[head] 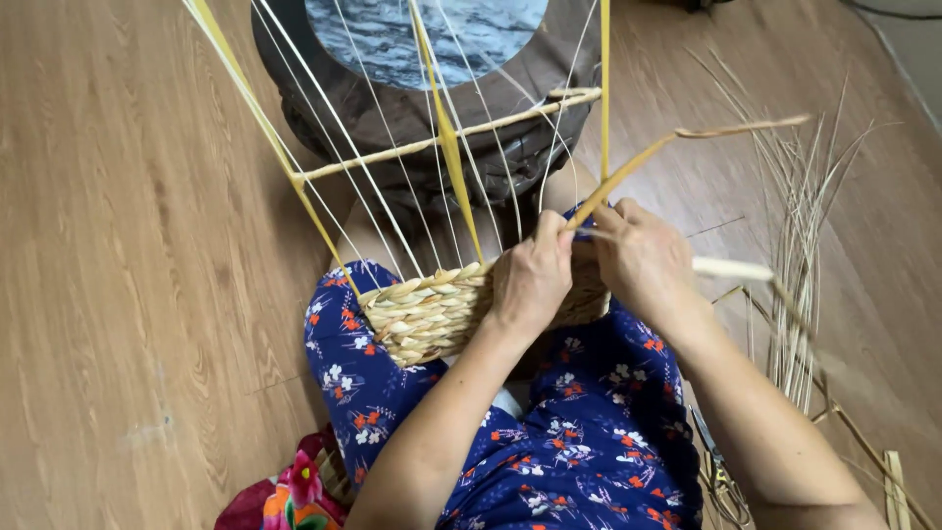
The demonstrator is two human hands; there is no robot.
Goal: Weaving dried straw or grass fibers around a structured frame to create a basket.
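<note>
Basket (pixel 432 312) of pale braided straw, partly woven, lying on your lap against the blue flowered fabric (pixel 579 442) that covers your legs, its open top turned away from you. Thin white wires (pixel 339 123) rise from its rim toward the upper edge of the view, with flat yellow strips (pixel 446 132) running up among them, and a pale cross stick (pixel 432 142) spans them above the woven part. Your left hand (pixel 530 277) rests on the right portion of the basket's rim, fingers curled closed, thumb and forefinger pinching a straw strand (pixel 677 137) at its lower end. Your right hand (pixel 643 260) sits just beside the left, almost touching it, fingers likewise closed on the strand at the same spot; that strand slants up and to the right from between the two hands. A second, paler piece (pixel 731 268) projects to the right from behind the right hand; you cannot tell whether that hand holds it. Beyond the basket stands a dark round stool (pixel 530 128) with a blue-grey marbled top. On the wooden floor (pixel 128 245) to your right lies a loose bundle of dry straw (pixel 800 226), and scissors (pixel 721 476) lie near your right forearm. A bright flowered cloth (pixel 294 496) shows by your left leg.
</note>
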